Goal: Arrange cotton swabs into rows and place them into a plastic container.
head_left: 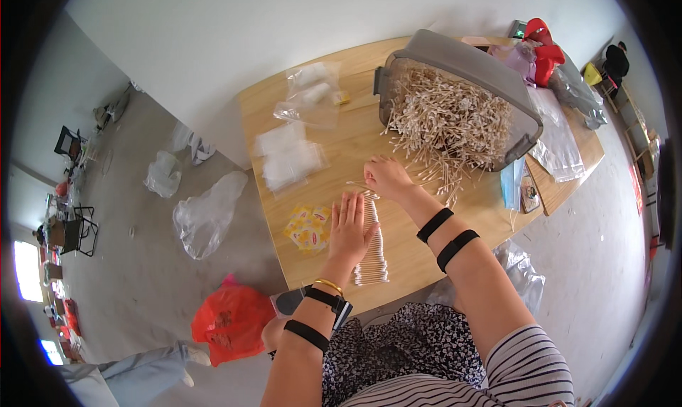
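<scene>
Cotton swabs (371,247) lie side by side in a long, neat row on the wooden table (327,172). My left hand (348,229) rests flat along the left side of this row, its fingers stretched out and its thumb reaching over the swabs. At the far end, my right hand (386,178) is closed in a pinch, with a loose cotton swab (357,186) sticking out to the left by its fingertips. Beyond it, a grey plastic bin (455,48) lies tipped on its side, with a heap of loose swabs (455,112) spilling from its mouth.
Left of my left hand are yellow-and-white printed packets (307,228). Clear bags (288,154) lie farther back. A blue mask (511,184) sits at the right edge. On the floor are a red bag (231,322) and a clear plastic bag (206,218).
</scene>
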Demonstrator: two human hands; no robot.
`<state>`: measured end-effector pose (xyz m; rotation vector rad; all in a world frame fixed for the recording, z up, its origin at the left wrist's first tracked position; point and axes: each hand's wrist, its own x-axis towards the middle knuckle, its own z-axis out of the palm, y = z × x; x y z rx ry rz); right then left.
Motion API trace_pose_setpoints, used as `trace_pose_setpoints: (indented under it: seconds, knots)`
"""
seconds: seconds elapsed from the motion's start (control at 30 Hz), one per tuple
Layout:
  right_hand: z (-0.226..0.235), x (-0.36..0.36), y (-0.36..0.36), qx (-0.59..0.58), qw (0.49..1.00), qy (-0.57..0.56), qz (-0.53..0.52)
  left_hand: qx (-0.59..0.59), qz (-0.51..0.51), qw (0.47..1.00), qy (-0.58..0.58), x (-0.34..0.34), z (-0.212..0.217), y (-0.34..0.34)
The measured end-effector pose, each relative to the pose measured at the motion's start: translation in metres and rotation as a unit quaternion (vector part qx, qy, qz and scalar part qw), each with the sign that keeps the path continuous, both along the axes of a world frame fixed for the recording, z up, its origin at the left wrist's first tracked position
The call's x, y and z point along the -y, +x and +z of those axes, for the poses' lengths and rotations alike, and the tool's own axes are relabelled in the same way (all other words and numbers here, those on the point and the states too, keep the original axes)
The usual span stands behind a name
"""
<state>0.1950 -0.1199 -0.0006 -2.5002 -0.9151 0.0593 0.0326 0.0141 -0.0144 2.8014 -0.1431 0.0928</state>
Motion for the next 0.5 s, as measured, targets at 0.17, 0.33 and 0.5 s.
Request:
trace_pose_setpoints:
  seconds: [0.17, 0.33, 0.5]
  knots:
    - [0.002, -0.012, -0.006, -0.032, 0.999, 0.027, 0.015, -0.035, -0.024, 0.998, 0.047, 0.004, 0.006, 0.002]
    - [0.007, 0.002, 0.002, -0.049, 0.995, 0.03, -0.086, -0.003, -0.002, 0.999, 0.051, 0.002, 0.01, 0.002]
    - [0.004, -0.002, -0.013, -0.066, 0.994, 0.079, -0.027, -0.027, 0.029, 0.999, 0.025, -0.003, 0.002, -0.002]
